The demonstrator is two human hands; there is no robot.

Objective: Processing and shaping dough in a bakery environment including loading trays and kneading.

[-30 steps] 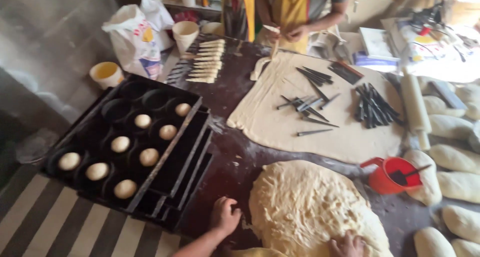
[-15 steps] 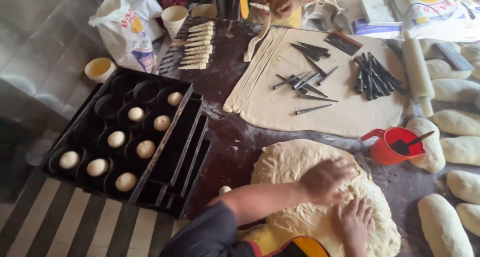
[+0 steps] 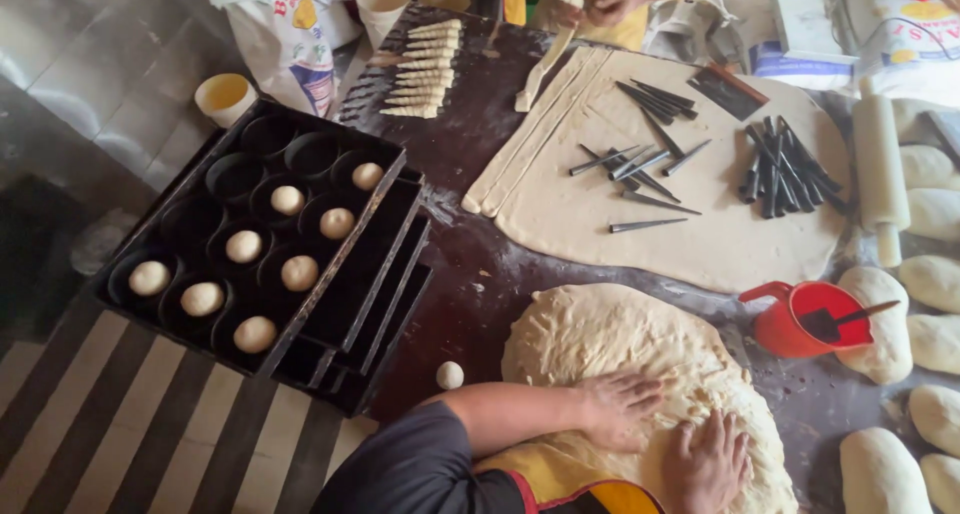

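Dough mound (image 3: 610, 344), lumpy and soft, under both flat hands (image 3: 660, 429).

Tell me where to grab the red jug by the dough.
Take the red jug by its handle, coming from the left. The handle juts up-left toward the flat dough sheet, while a dark tool sticks out of the mouth to the right.

Bare left hand (image 3: 618, 406) and bare right hand (image 3: 708, 461), no rings or gloves, left forearm uncovered, dark grey short sleeve (image 3: 420, 469) well back from the hands, yellow apron with red trim (image 3: 560, 484) just behind the wrists
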